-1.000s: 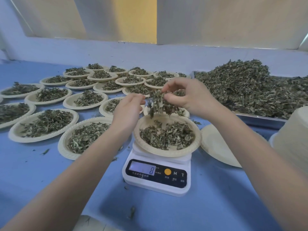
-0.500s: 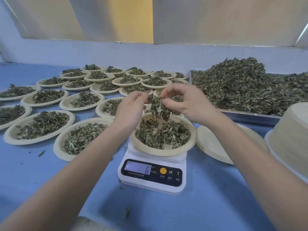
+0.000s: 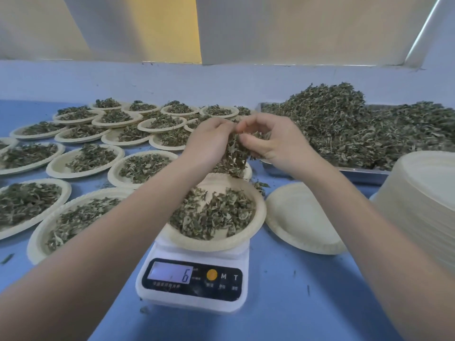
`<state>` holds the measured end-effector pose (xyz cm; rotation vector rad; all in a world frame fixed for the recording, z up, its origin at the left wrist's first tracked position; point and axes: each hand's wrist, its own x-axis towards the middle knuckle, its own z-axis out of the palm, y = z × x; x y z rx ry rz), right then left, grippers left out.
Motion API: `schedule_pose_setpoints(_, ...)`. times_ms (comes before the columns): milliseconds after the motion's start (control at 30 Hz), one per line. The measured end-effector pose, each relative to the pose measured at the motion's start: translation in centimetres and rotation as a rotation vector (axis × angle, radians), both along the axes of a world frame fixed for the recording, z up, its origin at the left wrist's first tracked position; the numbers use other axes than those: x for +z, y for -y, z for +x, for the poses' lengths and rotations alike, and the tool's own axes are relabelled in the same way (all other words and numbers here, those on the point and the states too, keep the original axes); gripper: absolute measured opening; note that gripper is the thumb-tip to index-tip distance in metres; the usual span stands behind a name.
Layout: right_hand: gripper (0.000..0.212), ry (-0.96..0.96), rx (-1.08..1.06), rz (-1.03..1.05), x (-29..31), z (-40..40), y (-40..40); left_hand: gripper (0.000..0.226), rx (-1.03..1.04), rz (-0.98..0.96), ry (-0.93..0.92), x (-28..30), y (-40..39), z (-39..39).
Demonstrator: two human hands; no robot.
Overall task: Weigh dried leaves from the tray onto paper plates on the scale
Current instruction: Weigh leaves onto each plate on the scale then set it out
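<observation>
A white digital scale (image 3: 194, 284) stands at the centre front, its display reading 6. On it sits a paper plate (image 3: 258, 217) holding dried leaves (image 3: 216, 215). Above the plate's far side my right hand (image 3: 278, 143) grips a clump of dried leaves (image 3: 236, 156) between curled fingers and thumb. My left hand (image 3: 209, 141) meets it from the left, its fingertips pinching the same clump. A metal tray (image 3: 357, 173) at the right carries a large heap of dried leaves (image 3: 357, 126).
Several filled paper plates (image 3: 91, 158) cover the blue table to the left and behind. An empty paper plate (image 3: 300, 217) lies right of the scale. A tall stack of paper plates (image 3: 423, 200) stands at the right edge. A wall closes the back.
Both hands have risen a little above the plate and closed together on the leaf clump. The scale reading went from 0 to 6.
</observation>
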<state>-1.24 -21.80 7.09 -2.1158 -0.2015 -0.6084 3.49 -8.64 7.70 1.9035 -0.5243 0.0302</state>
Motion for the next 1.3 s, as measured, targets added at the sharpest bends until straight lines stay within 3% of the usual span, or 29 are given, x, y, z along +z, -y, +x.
schedule_pose_setpoints(200,0.017,-0.064,0.098,-0.01,-0.6,0.2,-1.0,0.027,0.013,0.054,0.049,0.4,-0.2,0.7)
schedule_pose_setpoints(300,0.012,-0.113,0.182,-0.055,-0.5,0.1,-1.8,0.026,0.031,0.109,0.023,0.5,-1.4,0.7)
schedule_pose_setpoints(433,0.025,-0.167,0.243,-0.112,0.0,0.1,-2.5,0.027,0.046,0.107,-0.061,0.7,-2.7,0.5)
schedule_pose_setpoints(533,0.018,-0.184,0.267,-0.099,0.1,0.2,-2.9,0.028,0.034,0.136,-0.067,0.5,-3.4,0.3)
schedule_pose_setpoints(800,0.01,-0.14,0.246,-0.148,0.4,0.0,-3.6,0.023,0.066,0.036,-0.073,-1.3,-4.6,-0.3)
schedule_pose_setpoints(933,0.007,-0.1,0.228,-0.152,0.2,0.2,-4.0,0.041,0.132,0.012,-0.085,-1.7,-4.8,-0.7)
schedule_pose_setpoints(1133,0.007,0.001,0.178,-0.091,-0.3,0.3,-4.2,0.031,0.041,-0.106,-0.144,-2.4,-5.6,-1.1)
schedule_pose_setpoints(1200,0.01,0.038,0.132,-0.159,-0.4,0.4,-4.2,0.041,-0.004,-0.091,-0.166,-2.5,-5.8,-1.4)
schedule_pose_setpoints(1300,0.011,0.05,0.076,-0.214,-0.4,0.6,-4.1,0.027,-0.006,-0.068,-0.135,-2.7,-5.6,-1.4)
